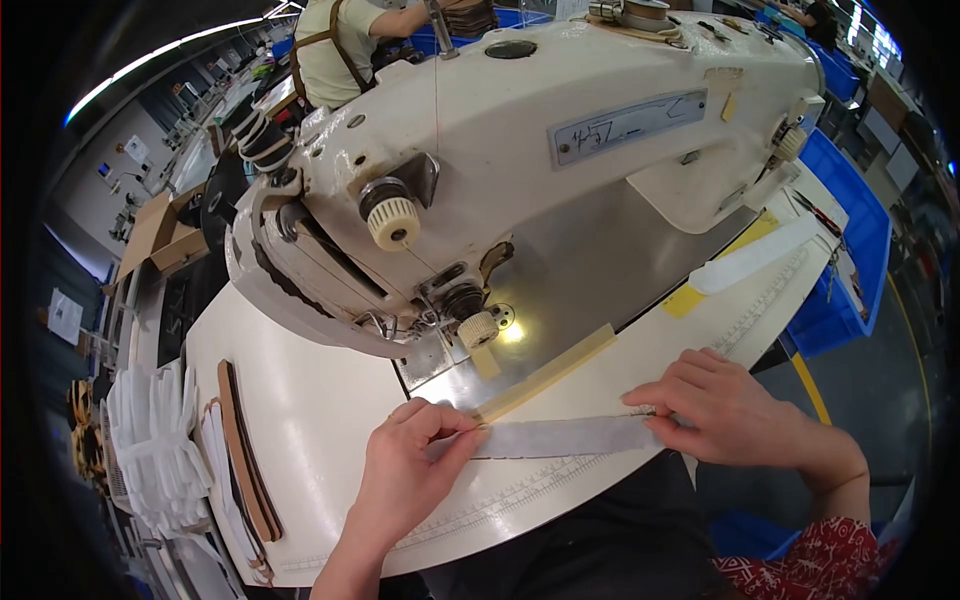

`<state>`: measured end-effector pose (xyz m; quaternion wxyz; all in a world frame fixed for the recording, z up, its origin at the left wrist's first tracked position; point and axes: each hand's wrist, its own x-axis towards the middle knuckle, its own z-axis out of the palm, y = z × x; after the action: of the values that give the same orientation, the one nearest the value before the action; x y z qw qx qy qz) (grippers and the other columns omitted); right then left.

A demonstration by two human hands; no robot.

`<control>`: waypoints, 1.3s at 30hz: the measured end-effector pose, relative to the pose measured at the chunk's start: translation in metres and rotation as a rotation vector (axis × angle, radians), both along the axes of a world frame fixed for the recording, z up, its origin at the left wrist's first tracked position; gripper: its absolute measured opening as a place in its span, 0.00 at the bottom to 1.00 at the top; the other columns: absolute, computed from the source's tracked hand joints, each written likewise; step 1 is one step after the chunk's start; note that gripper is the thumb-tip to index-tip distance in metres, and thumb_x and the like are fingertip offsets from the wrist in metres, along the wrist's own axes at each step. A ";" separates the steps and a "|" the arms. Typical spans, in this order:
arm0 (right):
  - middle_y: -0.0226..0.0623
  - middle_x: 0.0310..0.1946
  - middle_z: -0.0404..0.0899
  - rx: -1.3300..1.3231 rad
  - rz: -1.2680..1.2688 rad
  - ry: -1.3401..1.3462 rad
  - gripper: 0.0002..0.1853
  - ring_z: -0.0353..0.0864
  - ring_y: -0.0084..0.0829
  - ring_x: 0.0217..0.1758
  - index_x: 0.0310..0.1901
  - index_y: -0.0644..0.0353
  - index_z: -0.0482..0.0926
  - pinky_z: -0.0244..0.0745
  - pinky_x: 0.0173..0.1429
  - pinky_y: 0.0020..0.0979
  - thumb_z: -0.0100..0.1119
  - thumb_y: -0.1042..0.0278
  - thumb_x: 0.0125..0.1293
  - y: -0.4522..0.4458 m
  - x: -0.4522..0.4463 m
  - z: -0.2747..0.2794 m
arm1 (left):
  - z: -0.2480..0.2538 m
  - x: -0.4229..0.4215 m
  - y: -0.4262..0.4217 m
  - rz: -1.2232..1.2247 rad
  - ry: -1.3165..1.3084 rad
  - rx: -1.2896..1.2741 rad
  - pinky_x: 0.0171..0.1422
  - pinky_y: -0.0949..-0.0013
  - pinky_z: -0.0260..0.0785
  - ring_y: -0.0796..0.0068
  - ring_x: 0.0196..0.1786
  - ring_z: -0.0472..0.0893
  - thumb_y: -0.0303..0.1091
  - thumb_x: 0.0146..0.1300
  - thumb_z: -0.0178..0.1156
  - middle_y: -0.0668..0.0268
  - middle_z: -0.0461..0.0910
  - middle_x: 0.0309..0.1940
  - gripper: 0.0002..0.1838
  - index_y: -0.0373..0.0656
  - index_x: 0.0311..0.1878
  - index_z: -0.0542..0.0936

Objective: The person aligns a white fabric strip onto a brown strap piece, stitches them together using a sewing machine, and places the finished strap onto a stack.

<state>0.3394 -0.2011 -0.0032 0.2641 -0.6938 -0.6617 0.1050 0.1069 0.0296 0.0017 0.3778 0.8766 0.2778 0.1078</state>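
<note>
A long pale grey-white strip (560, 437) stretches between my two hands over the front of the white sewing table (330, 420). My left hand (415, 460) pinches its left end between thumb and fingers. At the other end, my right hand (712, 408) is closed on the strip with thumb and forefinger. Just beyond it, a yellow tape edge (548, 372) runs slantwise across the tabletop. The sewing machine (480, 140) stands behind, its needle area lit by a small lamp. A printed ruler scale (530, 487) partly shows below the strip.
Brown and white strips (245, 450) lie at the table's left. Bundled white strips (155, 440) are stacked beyond that edge. On the right are a white piece (755, 258), small scissors (818, 212) and a blue bin (850, 240). Another person (340, 50) is behind the machine.
</note>
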 end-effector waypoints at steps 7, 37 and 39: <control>0.31 0.35 0.79 -0.033 0.036 0.026 0.19 0.81 0.37 0.41 0.56 0.52 0.82 0.75 0.50 0.40 0.67 0.73 0.64 0.001 0.005 0.000 | 0.002 0.001 0.002 0.009 0.021 -0.073 0.43 0.72 0.76 0.78 0.36 0.83 0.25 0.63 0.75 0.66 0.84 0.35 0.06 0.36 0.37 0.86; 0.28 0.44 0.77 0.159 0.346 -0.124 0.13 0.77 0.31 0.45 0.50 0.54 0.83 0.73 0.51 0.33 0.70 0.66 0.65 0.034 -0.008 -0.013 | 0.001 -0.004 0.003 -0.032 0.023 -0.023 0.48 0.71 0.78 0.75 0.38 0.83 0.24 0.63 0.74 0.64 0.84 0.37 0.09 0.38 0.46 0.88; 0.29 0.44 0.77 0.166 0.335 -0.103 0.13 0.77 0.31 0.45 0.50 0.55 0.83 0.74 0.50 0.33 0.70 0.67 0.65 0.034 -0.013 -0.016 | 0.000 -0.005 0.005 -0.046 0.007 0.022 0.47 0.70 0.78 0.73 0.38 0.83 0.24 0.62 0.74 0.64 0.84 0.37 0.10 0.39 0.47 0.88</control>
<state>0.3263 -0.1672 -0.0197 0.2650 -0.5544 -0.7869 0.0568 0.1022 0.0345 0.0019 0.3697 0.8872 0.2577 0.0989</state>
